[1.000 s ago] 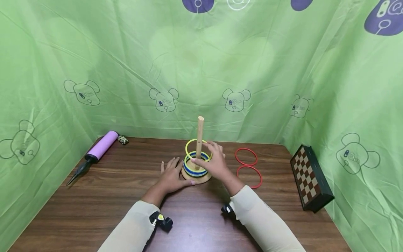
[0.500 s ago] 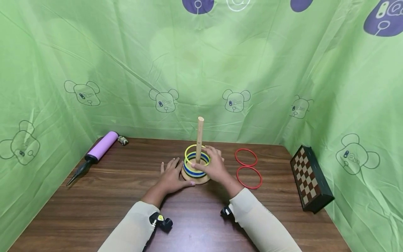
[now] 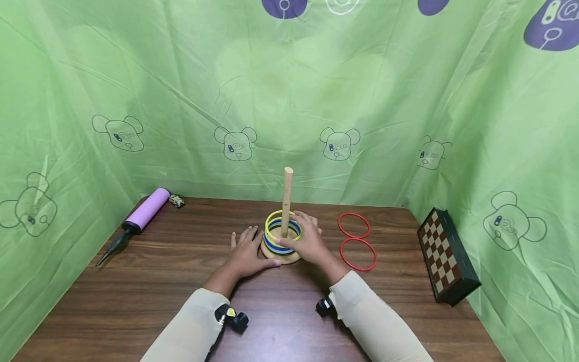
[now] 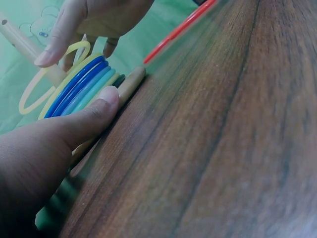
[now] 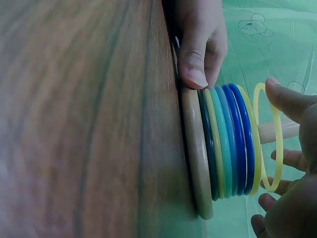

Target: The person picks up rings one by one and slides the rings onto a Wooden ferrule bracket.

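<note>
Down comes the yellow ring (image 3: 283,224) — a second ago it rode higher on the wooden peg (image 3: 287,201), tilted, and now it sits low, just above the stack of rings (image 3: 279,242), with the right hand (image 3: 306,240) lower with it. That hand holds the ring by its near rim, thumb tip on one side and fingers curled behind, and the right wrist view shows the ring (image 5: 268,136) apart from the pile, a clear gap between it and the topmost yellow one. Threaded round the peg, it has only the last short drop left, I'd judge.

Over on the other side, the left hand (image 3: 246,254) lies flat on the table, fingers straight and gripping nothing, thumb tip (image 4: 105,101) pressed against the edge of the round wooden base (image 4: 130,83). It looks like a bracing hold, keeping the base from sliding while the ring goes on.

Two red rings (image 3: 357,241) lie flat to the right, near the base and not touching it. Everything rests on a dark wood-grain table (image 3: 158,281). At the far left lies a purple hand pump (image 3: 137,216) with a small toy car (image 3: 176,201) beside its far end, and a folded chessboard box (image 3: 448,256) sits at the right edge. Green sheeting printed with bear faces (image 3: 289,90) closes in all sides.
</note>
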The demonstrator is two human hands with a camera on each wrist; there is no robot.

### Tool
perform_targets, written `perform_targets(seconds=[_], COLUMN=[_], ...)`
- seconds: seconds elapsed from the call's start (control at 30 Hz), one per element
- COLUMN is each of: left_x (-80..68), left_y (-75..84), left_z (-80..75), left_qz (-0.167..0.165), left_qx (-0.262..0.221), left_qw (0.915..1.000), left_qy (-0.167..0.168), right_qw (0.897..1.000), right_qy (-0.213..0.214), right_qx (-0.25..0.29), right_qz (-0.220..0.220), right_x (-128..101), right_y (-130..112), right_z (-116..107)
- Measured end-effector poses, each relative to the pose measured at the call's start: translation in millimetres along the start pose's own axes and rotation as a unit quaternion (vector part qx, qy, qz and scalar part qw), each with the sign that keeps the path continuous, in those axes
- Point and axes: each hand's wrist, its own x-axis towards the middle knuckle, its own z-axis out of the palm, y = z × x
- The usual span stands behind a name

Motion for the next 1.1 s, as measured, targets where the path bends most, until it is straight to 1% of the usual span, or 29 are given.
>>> perform_targets(seconds=[0.1,0.23,0.5,1.1], left_x=[0.0,-0.9,-1.2,-1.6], left_y=[0.4,1.4,1.8,2.6], left_z=[-0.1,-0.9,-3.0,-3.3], left_qz=[0.001,0.001,0.0,0.0], left_qx=[0.002,0.002,0.0,0.0], left_qw=[1.0,1.0,1.0,1.0], left_qy=[0.001,-0.001,0.0,-0.001], right_qw=[1.0,1.0,1.0,0.999], right_qy=[0.001,0.0,-0.012,-0.03], right_qx=[-0.005,0.005,-0.004,-0.002], right_qz=[-0.001,0.005,0.006,0.016], right_x=[-0.6,-2.5,-1.9,-1.5], right_y=[1.5,3.0,4.7,8.5], right_z=[1.5,3.1,3.1,2.7])
